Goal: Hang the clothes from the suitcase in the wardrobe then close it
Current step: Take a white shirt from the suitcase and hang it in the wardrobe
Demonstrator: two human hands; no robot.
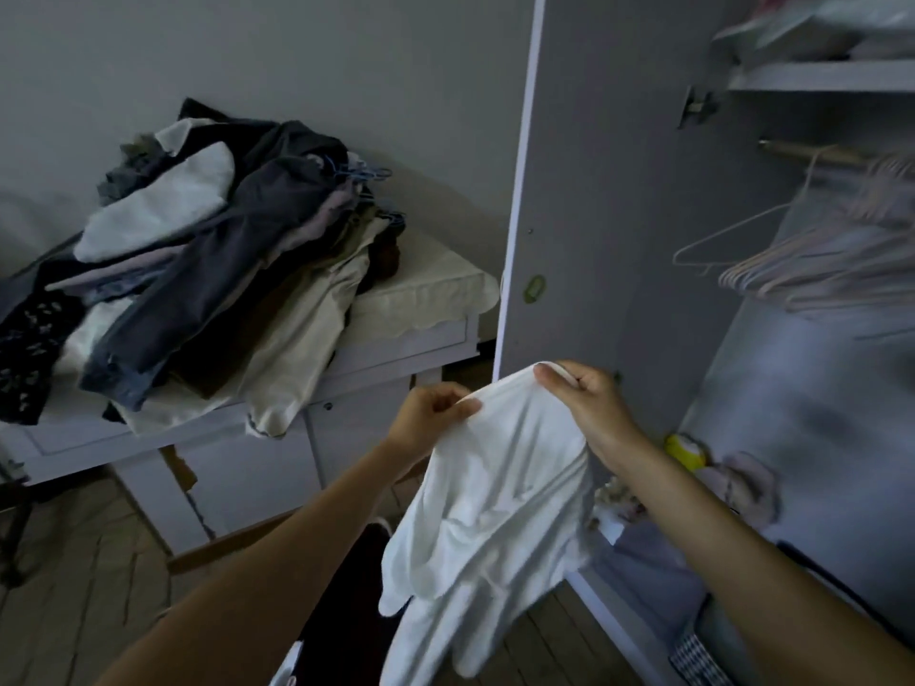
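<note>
Before the open wardrobe (792,438), both hands hold up a white garment (495,512) by its top edge: the left hand (431,413) pinches the cloth with its fingers (468,406) curled tight on it, and the right hand (589,393) grips the other end of the same edge, thumb pressed over the fabric and fingers clamped round it. Below the hands the garment hangs loose in folds, its lower part trailing down past the wardrobe's bottom edge and over a dark shape near the floor that cannot be made out. To the left a white worktop (396,349) with drawers carries a cream cloth (426,289) and a big heap of clothes (208,269), dark trousers and pale tops lying mixed, with some blue hangers (366,175) sticking out at the back of the heap. A wardrobe door (569,190) stands open between the worktop and the inside of the wardrobe, with a small green sticker (534,288) on it. Inside, a rail (802,152) bears a bunch of pale bare hangers (817,255) pushed to the right. Above the rail a shelf (817,76) holds blurred pale bundles. Low in the wardrobe lie a yellow thing (686,450) and some pinkish cloth (747,482), both too blurred to name. Wooden floor (89,561) shows under the worktop
</note>
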